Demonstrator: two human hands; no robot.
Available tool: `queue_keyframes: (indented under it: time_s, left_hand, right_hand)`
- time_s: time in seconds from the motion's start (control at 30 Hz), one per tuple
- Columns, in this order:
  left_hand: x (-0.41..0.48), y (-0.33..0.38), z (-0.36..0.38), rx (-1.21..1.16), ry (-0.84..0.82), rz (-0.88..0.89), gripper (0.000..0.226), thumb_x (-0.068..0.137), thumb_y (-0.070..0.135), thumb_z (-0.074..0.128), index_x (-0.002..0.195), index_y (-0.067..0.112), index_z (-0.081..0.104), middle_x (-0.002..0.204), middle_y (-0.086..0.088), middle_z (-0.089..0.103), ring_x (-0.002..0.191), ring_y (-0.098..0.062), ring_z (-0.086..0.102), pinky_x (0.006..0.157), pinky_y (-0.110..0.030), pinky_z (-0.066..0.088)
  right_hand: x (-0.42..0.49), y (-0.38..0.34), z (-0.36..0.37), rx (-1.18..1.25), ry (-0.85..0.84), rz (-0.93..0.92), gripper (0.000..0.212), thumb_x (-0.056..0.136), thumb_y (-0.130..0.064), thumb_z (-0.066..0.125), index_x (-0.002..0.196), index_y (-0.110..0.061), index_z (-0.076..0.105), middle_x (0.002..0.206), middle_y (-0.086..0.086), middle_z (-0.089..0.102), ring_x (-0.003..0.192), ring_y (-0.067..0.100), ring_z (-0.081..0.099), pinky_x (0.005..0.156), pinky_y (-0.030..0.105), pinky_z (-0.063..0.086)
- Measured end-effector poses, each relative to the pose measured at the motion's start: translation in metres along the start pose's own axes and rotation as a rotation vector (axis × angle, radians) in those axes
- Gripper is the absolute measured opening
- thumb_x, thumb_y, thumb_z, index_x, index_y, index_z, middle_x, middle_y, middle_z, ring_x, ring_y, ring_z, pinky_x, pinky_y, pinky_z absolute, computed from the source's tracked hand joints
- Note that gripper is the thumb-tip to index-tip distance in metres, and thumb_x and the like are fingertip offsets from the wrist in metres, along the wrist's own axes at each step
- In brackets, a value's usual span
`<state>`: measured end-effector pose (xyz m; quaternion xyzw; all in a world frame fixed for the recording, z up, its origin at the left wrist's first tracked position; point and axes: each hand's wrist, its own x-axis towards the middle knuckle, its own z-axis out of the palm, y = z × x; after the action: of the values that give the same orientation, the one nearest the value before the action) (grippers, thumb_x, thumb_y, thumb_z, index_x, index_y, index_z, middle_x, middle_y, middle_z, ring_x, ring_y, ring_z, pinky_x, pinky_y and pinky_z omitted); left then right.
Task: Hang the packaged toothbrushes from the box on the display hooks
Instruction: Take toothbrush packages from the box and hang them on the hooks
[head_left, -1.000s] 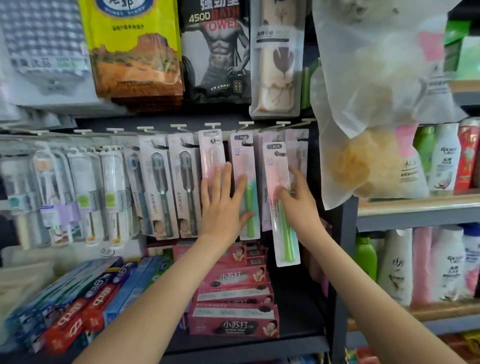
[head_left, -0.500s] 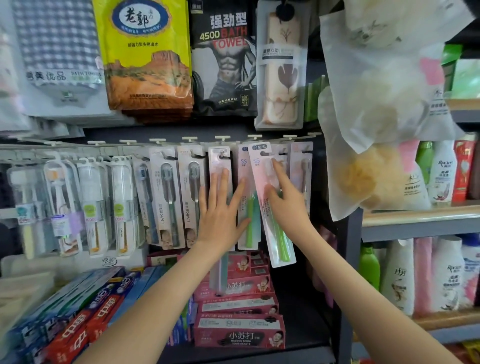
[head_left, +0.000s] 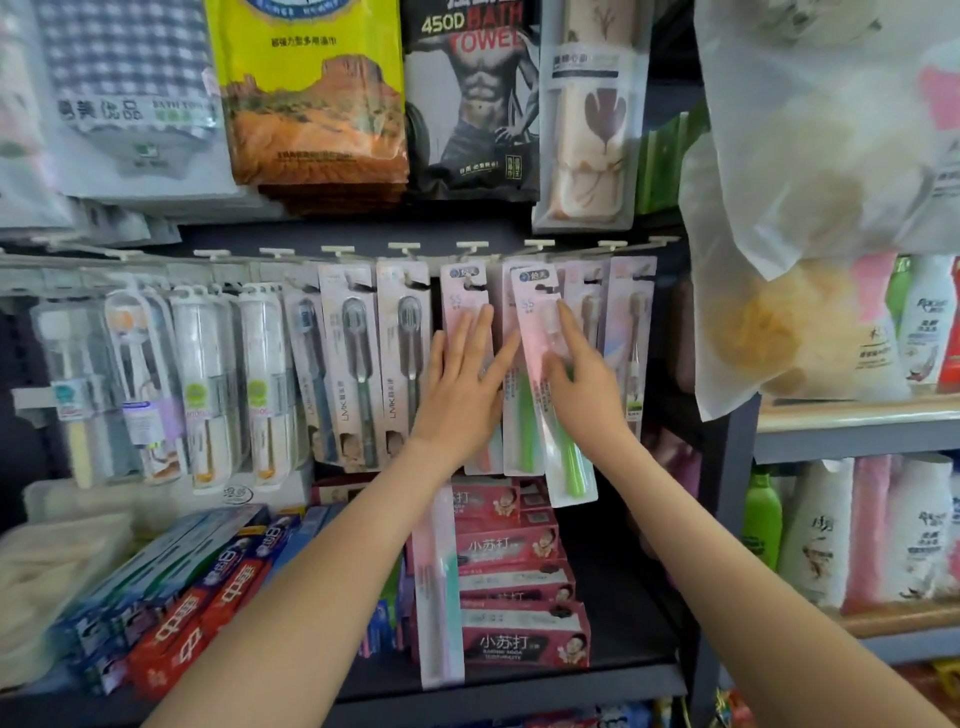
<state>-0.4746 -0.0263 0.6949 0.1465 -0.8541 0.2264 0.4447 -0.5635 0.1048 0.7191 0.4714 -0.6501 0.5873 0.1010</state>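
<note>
A row of white display hooks (head_left: 470, 245) carries hanging toothbrush packs. My right hand (head_left: 584, 395) grips a pink pack with a green toothbrush (head_left: 563, 457). The pack is tilted, and its top edge is level with the hooks, over other pink packs. My index finger lies straight along its front. My left hand (head_left: 460, 387) presses flat with straight fingers on the pink hanging packs (head_left: 465, 291) just left of it. Another pink pack with a teal brush (head_left: 439, 587) shows below my left wrist; what supports it cannot be told. No box is in view.
Grey and clear toothbrush packs (head_left: 358, 364) hang to the left. Toothpaste boxes (head_left: 519, 597) are stacked on the shelf (head_left: 498, 686) below. Bath towel packs (head_left: 467, 98) hang above. A plastic bag of sponges (head_left: 810, 260) hangs at the right, beside bottles (head_left: 924, 530).
My right hand has lifted the green-brush pack up and left until its top reached the hooks. My left hand stayed pressed on the hanging packs. The teal-brush pack appeared below my left wrist.
</note>
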Motion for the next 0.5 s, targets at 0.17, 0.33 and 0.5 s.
queue_keyframes:
  time_s: [0.17,0.33,0.5]
  left_hand:
    - [-0.001,-0.009,-0.012,-0.023,-0.058,-0.013,0.089,0.088,0.009,0.065,0.154,0.012,0.005,0.157,-0.017,-0.007,0.147,-0.03,-0.007,0.117,-0.049,0.004]
    - [0.0,-0.015,-0.027,0.011,-0.158,-0.047,0.098,0.082,0.015,0.073,0.152,0.011,0.004,0.154,-0.015,-0.01,0.143,-0.029,-0.012,0.115,-0.045,-0.002]
    - [-0.004,-0.014,-0.038,-0.051,-0.203,-0.071,0.086,0.095,0.024,0.056,0.151,0.016,-0.009,0.151,-0.007,-0.03,0.138,-0.025,-0.032,0.111,-0.036,-0.022]
  right_hand:
    - [0.002,-0.009,0.001,0.02,0.006,0.026,0.059,0.101,-0.012,0.038,0.151,-0.035,0.019,0.138,0.013,0.047,0.073,0.01,0.047,0.09,0.041,0.05]
    - [0.003,-0.025,0.001,0.003,0.016,0.051,0.057,0.1,-0.012,0.038,0.151,-0.033,0.021,0.134,0.014,0.05,0.076,0.015,0.051,0.088,0.039,0.05]
    - [-0.005,-0.034,0.004,0.085,-0.003,0.081,0.058,0.098,-0.01,0.039,0.149,-0.035,0.028,0.104,0.004,0.061,0.052,-0.003,0.047,0.057,0.011,0.043]
